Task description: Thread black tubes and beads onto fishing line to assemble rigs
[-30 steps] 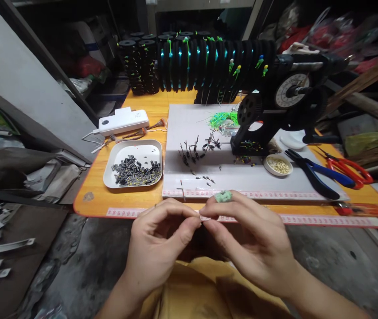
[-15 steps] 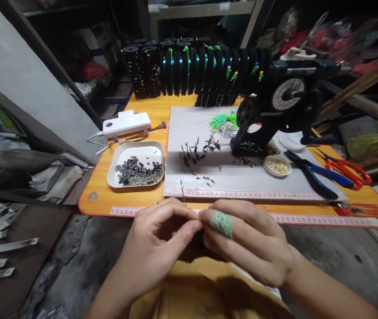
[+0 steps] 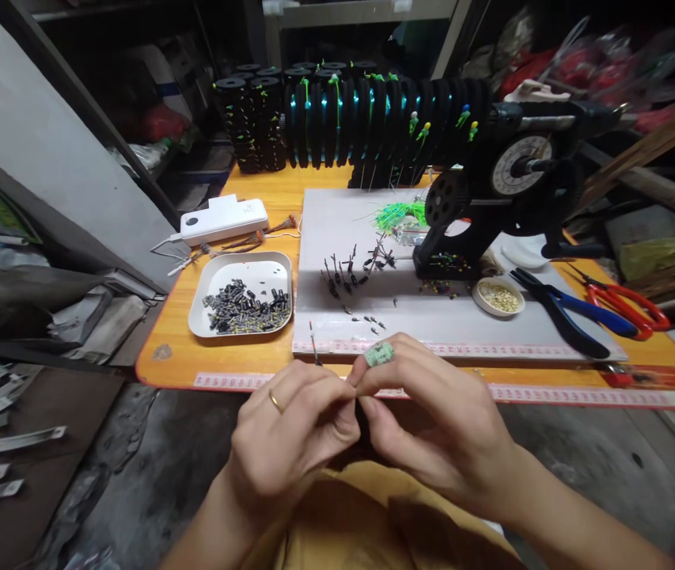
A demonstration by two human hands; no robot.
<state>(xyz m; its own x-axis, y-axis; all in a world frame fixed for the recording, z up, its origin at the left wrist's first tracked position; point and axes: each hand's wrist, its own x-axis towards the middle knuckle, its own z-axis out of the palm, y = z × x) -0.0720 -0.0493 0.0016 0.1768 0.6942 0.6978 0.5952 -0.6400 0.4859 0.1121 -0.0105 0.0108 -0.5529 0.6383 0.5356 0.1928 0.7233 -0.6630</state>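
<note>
My left hand (image 3: 298,435), with a gold ring on one finger, is closed, its fingertips pinched together. My right hand (image 3: 437,412) meets it fingertip to fingertip in front of the table's edge and is closed too; green tape (image 3: 379,354) wraps one finger. Whatever lies between the fingertips is too small to make out. A thin stick with a reddish tip (image 3: 313,342) rises just beyond my left hand. Further off, small dark pieces (image 3: 346,277) stand and lie on the grey board (image 3: 325,222). Left of the board, a white tray (image 3: 198,313) holds many small dark cylinders.
A black machine (image 3: 456,237) with a long ribbed roller stands at the back right. Beside it are a dish of gold bits (image 3: 499,298), blue-handled pliers (image 3: 598,315) and red-handled pliers (image 3: 627,299). A white power bank (image 3: 224,220) lies behind the tray.
My right hand has turned, so its thumb now shows and its taped finger points up and left. My left hand has rolled, showing its knuckles and ring. The view has shifted slightly.
</note>
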